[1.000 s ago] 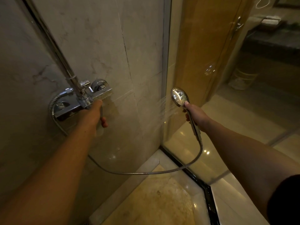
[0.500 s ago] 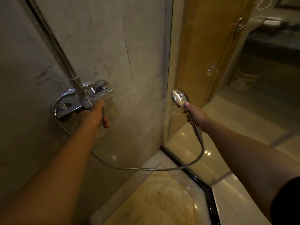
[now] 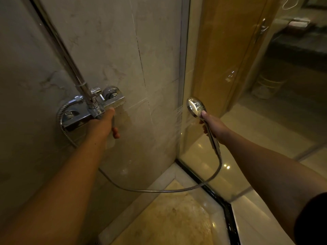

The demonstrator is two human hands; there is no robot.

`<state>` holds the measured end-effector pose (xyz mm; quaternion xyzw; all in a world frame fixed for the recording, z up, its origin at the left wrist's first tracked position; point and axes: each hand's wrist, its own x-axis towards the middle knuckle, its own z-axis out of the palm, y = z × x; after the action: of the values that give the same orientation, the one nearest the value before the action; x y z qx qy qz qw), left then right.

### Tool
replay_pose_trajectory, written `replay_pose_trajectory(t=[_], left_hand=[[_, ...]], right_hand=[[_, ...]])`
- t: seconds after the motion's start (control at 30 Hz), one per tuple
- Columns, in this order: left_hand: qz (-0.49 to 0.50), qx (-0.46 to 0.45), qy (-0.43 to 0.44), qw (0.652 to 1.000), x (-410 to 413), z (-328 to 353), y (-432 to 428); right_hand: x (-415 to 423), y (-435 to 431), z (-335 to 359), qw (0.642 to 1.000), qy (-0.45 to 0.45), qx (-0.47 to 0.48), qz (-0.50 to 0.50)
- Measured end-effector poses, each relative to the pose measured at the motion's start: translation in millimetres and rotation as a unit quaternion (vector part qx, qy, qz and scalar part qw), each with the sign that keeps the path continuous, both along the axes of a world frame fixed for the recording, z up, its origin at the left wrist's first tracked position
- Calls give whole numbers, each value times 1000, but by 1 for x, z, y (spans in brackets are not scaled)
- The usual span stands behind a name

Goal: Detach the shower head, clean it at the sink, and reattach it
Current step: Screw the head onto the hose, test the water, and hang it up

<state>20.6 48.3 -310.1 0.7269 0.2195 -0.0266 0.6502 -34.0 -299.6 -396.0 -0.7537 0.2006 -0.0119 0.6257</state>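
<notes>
A chrome shower head is held up by its handle in my right hand, its face turned left toward the tiled wall, with thin jets of water spraying from it. Its metal hose sags in a loop down to the chrome mixer valve on the wall at the left. My left hand is closed around the lever under the mixer valve; the lever itself is mostly hidden by the fingers.
A chrome riser pipe runs up from the valve. A glass shower panel stands right behind the shower head. Beyond it are a wooden door, a dark vanity counter and a bin. The shower floor looks wet.
Almost nothing differs. Both hands keep their grips and the water keeps spraying; the view has only shifted slightly.
</notes>
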Motion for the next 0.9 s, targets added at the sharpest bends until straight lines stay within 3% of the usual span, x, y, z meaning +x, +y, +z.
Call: replay_pose_trajectory(t=[0.4, 0.9], left_hand=[[-28, 30, 28, 999, 2, -1, 10], [-16, 5, -9, 1000, 3, -6, 8]], right_hand=[[2, 0, 5, 1000, 6, -6, 1], [9, 0, 3, 1000, 10, -14, 14]])
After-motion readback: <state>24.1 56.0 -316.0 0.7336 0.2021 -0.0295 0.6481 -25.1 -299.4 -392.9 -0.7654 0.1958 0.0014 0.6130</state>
